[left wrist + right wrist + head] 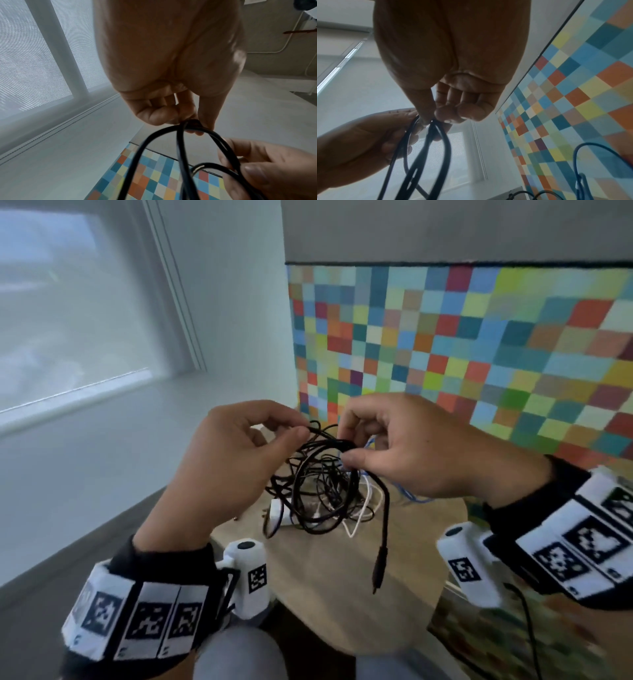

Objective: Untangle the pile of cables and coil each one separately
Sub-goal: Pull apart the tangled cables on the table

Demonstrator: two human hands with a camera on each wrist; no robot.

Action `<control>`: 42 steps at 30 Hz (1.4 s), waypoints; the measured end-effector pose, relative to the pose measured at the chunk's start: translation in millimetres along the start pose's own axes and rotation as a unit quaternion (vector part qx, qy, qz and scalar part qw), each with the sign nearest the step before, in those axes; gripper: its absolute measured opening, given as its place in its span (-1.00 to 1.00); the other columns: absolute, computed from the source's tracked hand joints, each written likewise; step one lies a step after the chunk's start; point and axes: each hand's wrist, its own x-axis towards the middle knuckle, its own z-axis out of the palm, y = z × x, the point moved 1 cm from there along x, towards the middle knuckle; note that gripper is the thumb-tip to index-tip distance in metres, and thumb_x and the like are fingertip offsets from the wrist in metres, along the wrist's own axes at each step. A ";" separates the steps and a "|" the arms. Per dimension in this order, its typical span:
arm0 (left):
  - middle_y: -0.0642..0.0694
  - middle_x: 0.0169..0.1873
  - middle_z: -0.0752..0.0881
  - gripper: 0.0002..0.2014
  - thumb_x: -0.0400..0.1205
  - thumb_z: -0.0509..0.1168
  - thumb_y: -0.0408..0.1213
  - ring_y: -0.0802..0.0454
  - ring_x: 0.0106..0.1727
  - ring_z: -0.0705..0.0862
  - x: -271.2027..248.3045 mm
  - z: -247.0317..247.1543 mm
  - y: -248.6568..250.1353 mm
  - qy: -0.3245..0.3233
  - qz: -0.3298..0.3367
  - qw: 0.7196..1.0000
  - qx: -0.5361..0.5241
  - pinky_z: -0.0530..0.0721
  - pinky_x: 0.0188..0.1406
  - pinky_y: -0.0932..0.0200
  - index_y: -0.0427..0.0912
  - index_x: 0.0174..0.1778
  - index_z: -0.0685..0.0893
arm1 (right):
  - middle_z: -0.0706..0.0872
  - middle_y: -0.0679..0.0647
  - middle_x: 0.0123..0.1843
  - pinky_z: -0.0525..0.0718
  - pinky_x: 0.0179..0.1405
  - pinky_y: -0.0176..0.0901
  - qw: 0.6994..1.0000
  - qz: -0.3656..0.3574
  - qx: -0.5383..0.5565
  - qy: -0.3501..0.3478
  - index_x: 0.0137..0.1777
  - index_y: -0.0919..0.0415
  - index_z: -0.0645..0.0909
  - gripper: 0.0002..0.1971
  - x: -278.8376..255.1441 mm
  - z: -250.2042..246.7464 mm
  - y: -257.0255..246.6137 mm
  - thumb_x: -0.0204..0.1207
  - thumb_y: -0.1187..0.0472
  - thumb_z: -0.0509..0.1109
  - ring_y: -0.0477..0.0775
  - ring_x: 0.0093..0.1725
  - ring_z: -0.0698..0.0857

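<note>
A tangle of black, white and blue cables [318,491] hangs above a small round wooden table [342,594]. My left hand [298,428] pinches black cable loops [188,125] at the top of the tangle. My right hand [346,455] pinches a thick black cable [431,129] just to the right of it. That cable's free end with its plug [379,566] dangles down over the table. A white cable [359,508] and a white adapter [279,511] lie under the tangle. A blue cable [411,496] trails behind my right hand, also seen as a blue loop [578,155] in the right wrist view.
A wall panel of coloured squares [462,354] stands close behind and to the right of the table. A window with a blind [68,320] is at the left, with grey floor [85,559] below it. My knees [239,655] sit under the table's near edge.
</note>
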 end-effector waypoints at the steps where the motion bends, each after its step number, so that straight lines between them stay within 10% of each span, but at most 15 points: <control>1: 0.26 -0.63 0.56 -0.91 0.62 0.53 -0.21 0.22 -0.62 0.32 -0.6 -2.3 -1.0 -0.002 0.003 1.000 0.004 0.31 -0.59 0.43 0.10 -0.16 0.86 | 0.80 0.00 -0.11 0.51 -0.39 -0.49 1.000 -0.001 0.009 0.004 -0.02 0.01 0.67 -0.88 1.1 2.0 -0.4 0.63 0.22 0.56 -0.31 -0.45 0.61; 14: -0.18 -0.37 0.69 -0.85 0.69 0.42 -0.11 0.06 -0.42 0.54 59.4 29.2 -57.6 -0.120 -0.030 0.992 0.018 0.52 -0.38 0.20 0.04 -0.20 0.77 | 0.86 -0.10 -0.13 0.82 0.00 0.15 0.994 0.063 0.085 0.034 -0.03 -0.09 0.77 -0.91 49.5 22.1 64.4 0.62 0.16 0.56 -0.09 -0.13 0.84; 17: -0.15 -0.36 0.67 -0.85 0.71 0.41 -0.14 0.12 -0.41 0.52 86.5 28.5 -51.2 -0.134 -0.047 0.990 0.015 0.50 -0.39 0.24 0.02 -0.18 0.76 | 0.87 -0.16 -0.15 0.80 -0.08 -0.08 0.995 0.071 0.067 -0.017 -0.03 -0.09 0.77 -0.91 77.3 -8.4 63.4 0.61 0.16 0.56 -0.15 -0.14 0.84; 21: -0.28 -0.26 0.72 -0.86 0.73 0.40 -0.17 -0.28 -0.35 0.62 123.6 16.4 -27.6 -0.127 -0.057 0.990 0.002 0.64 -0.33 -0.12 -0.03 -0.14 0.77 | 0.89 -0.17 -0.17 0.65 -0.25 -0.32 0.991 0.077 0.041 -0.103 -0.01 -0.07 0.76 -0.91 120.0 -60.2 46.2 0.63 0.18 0.55 -0.19 -0.25 0.83; 25: -0.13 -0.38 0.71 -0.86 0.65 0.47 -0.03 0.02 -0.43 0.54 151.2 -1.5 -8.5 -0.101 -0.051 0.993 0.015 0.51 -0.40 0.09 0.05 -0.19 0.79 | 0.91 0.00 -0.18 0.76 -0.24 0.06 0.985 0.083 0.030 -0.150 -0.01 0.07 0.73 -0.94 163.4 -86.7 28.7 0.62 0.22 0.56 0.01 -0.39 0.77; 29: -0.12 -0.42 0.66 -0.86 0.63 0.48 -0.02 0.21 -0.49 0.44 154.6 -12.8 -12.0 -0.060 -0.041 0.997 0.028 0.43 -0.43 0.31 0.10 -0.23 0.76 | 0.91 0.09 -0.17 0.70 -0.22 0.02 0.982 0.062 0.036 -0.176 -0.01 0.18 0.71 -0.93 185.1 -87.2 18.4 0.63 0.23 0.54 -0.01 -0.36 0.72; 36: 0.03 -0.41 0.64 -0.82 0.70 0.41 -0.03 0.12 -0.50 0.57 91.3 -14.1 -24.5 0.027 -0.001 0.999 0.047 0.64 -0.38 -0.01 0.07 -0.20 0.66 | 0.85 0.19 -0.28 0.79 -0.32 0.04 0.993 -0.003 0.109 -0.048 -0.02 0.26 0.67 -0.91 135.0 -35.5 10.2 0.67 0.26 0.49 0.05 -0.38 0.78; 42: -0.11 -0.23 0.70 -0.82 0.75 0.35 -0.10 -0.08 -0.55 0.72 14.9 -6.0 3.4 0.040 0.006 0.999 -0.004 0.64 -0.55 0.13 0.03 -0.16 0.58 | 0.80 0.24 -0.18 0.73 -0.48 0.02 0.966 -0.015 0.242 0.083 -0.01 0.25 0.66 -0.93 45.9 1.7 -8.9 0.72 0.36 0.42 0.23 -0.46 0.69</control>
